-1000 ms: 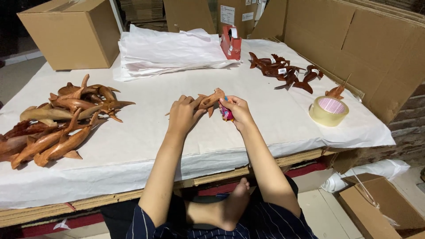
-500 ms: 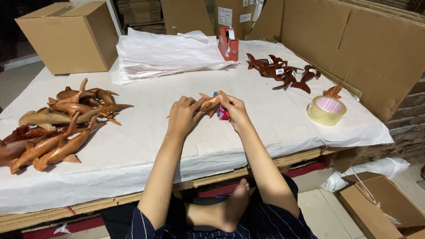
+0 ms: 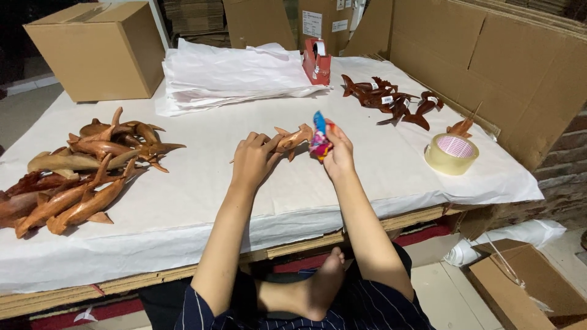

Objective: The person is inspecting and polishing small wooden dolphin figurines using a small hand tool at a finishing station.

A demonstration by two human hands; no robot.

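White paper covers the low work table (image 3: 379,183) in front of you, and flattened cardboard sheets (image 3: 489,55) lean along its far and right sides. You sit at the near edge with one bare foot (image 3: 318,290) tucked up under the table edge.

Your left hand (image 3: 254,160) lies on the paper with its fingers curled over a light brown carved wooden dolphin (image 3: 292,139), which lies on its side near the middle of the table, its tail toward the right. Your right hand (image 3: 338,153) is just beside the dolphin's tail end and is closed around a bright wad of pink, blue and orange material (image 3: 320,137), held upright against the carving. What that wad is made of cannot be told.

To your left a pile of larger wooden dolphins (image 3: 85,168) in light and dark brown lies heaped at the table's left edge. Behind it stands a closed cardboard box (image 3: 98,52). A stack of white wrapping paper (image 3: 232,76) lies at the back centre, with a red tape dispenser (image 3: 317,61) just beside its right end. Further right lies a cluster of dark reddish dolphins (image 3: 391,101), some with small white labels. A roll of clear tape (image 3: 451,154) lies flat near the right edge, well apart from your hands, and an open carton (image 3: 526,287) sits on the floor below it.
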